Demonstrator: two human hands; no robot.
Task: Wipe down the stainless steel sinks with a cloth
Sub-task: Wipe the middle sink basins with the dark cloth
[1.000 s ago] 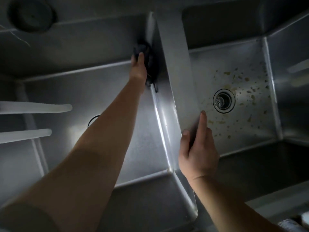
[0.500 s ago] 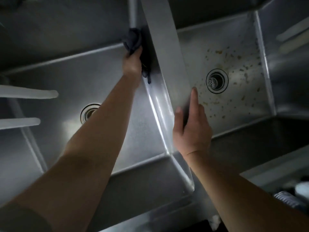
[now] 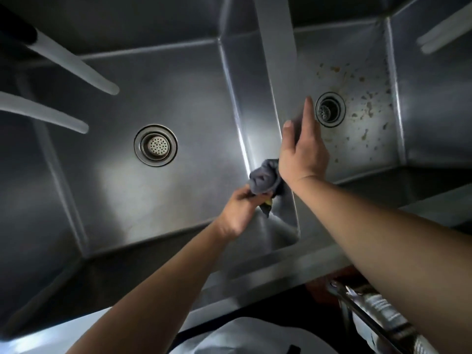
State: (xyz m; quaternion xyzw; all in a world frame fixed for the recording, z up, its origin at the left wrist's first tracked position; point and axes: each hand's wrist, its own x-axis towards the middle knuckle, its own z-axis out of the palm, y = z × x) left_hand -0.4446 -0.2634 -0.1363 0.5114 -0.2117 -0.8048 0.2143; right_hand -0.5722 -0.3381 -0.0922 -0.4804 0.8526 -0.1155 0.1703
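Observation:
Two stainless steel sink basins lie side by side below me. The left basin [image 3: 107,190] has a round drain [image 3: 155,145] in its floor. The right basin [image 3: 383,149] has a drain [image 3: 330,109] and brown specks scattered over its floor. My left hand [image 3: 238,210] is shut on a bunched dark grey cloth [image 3: 265,178], pressed against the near end of the left basin's right wall. My right hand [image 3: 302,146] rests on the divider [image 3: 277,47] between the basins, thumb on the left side, fingers over the right.
Two pale faucet spouts [image 3: 76,70] reach over the left basin from the left; another spout [image 3: 444,31] shows at the top right. The front rim [image 3: 255,272] runs below my arms. A wire rack [image 3: 370,310] sits at the lower right.
My left hand has dragged the cloth along the left basin's right wall from the far corner to the near end. My right hand stayed on the divider. My view shifted back toward the front rim.

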